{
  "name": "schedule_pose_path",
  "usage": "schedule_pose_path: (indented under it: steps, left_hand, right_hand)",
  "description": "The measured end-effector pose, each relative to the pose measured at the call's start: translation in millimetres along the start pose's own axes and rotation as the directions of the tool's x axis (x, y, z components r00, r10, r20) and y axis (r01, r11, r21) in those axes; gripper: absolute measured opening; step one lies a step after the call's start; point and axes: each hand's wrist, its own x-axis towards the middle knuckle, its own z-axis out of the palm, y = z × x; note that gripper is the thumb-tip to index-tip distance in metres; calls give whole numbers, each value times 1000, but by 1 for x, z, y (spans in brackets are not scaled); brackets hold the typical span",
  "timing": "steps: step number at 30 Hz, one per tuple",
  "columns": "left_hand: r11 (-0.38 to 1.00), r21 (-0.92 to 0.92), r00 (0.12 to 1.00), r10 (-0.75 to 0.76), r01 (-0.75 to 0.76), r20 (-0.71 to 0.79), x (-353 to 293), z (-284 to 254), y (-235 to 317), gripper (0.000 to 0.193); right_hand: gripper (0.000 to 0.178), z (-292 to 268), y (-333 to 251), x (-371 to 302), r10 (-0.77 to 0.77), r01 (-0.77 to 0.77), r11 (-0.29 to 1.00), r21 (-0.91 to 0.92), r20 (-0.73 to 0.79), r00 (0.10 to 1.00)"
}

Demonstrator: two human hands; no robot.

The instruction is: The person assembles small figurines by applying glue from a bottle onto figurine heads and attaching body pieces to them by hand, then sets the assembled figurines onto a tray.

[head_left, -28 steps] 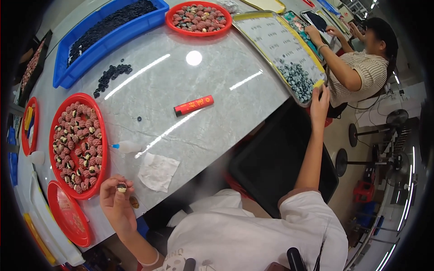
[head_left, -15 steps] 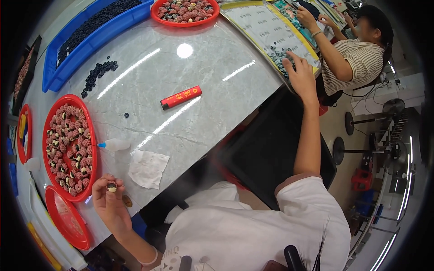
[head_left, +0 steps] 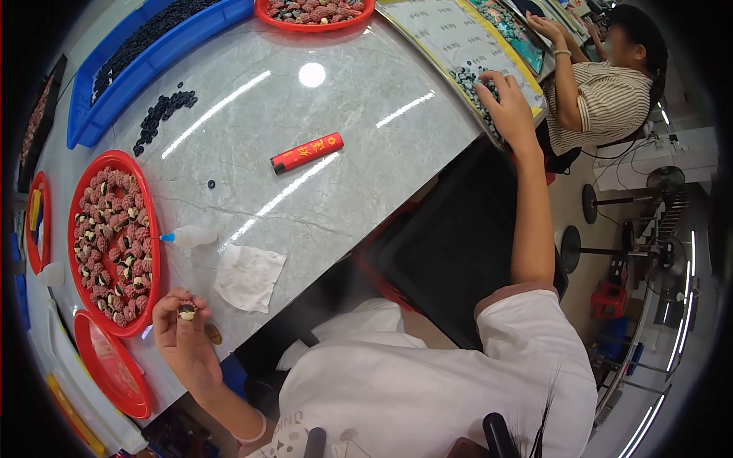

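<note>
My left hand [head_left: 187, 347] is closed, pinching a small raspberry-like charm [head_left: 186, 311] with a black and cream face between thumb and fingertips. It is held up beside a round red tray [head_left: 157, 252] full of similar pinkish-red, bumpy pieces with black and cream parts. At the far right, my right hand [head_left: 510, 114] reaches over a metal tray lined with white paper [head_left: 435, 42]. Its thumb and index finger are curved but apart, above a pile of small dark and teal pieces [head_left: 467, 76]. The other fingertips are partly hidden.
A blue bin [head_left: 85, 126] of black rings stands far left, with loose black rings [head_left: 156, 114] nearby. Around the table lie a red lighter-like stick [head_left: 307, 153], a dropper bottle [head_left: 195, 236], a white cloth [head_left: 250, 278] and another red tray [head_left: 114, 374]. A co-worker [head_left: 611, 95] sits far right.
My right hand's fingers have curled in from a more stretched pose over the small pieces. My left hand keeps its pinch, shifted slightly. The co-worker's hands have moved.
</note>
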Motion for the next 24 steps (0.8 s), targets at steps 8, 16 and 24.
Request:
schedule_pose_path:
  steps: [8,16,24]
  left_hand:
    - [1000,-6,1000,8,-8,20,-1,0,2,24]
    - [1000,-3,1000,-1,1,25,0,-1,1,25]
    - [1000,2,1000,4,-4,21,0,-1,0,24]
  right_hand:
    - [29,5,5,6,-56,52,995,-82,-46,997]
    - [36,4,-25,-16,-31,20,993,-112,-100,995]
    - [29,3,-24,-13,-66,66,998,-7,-39,997]
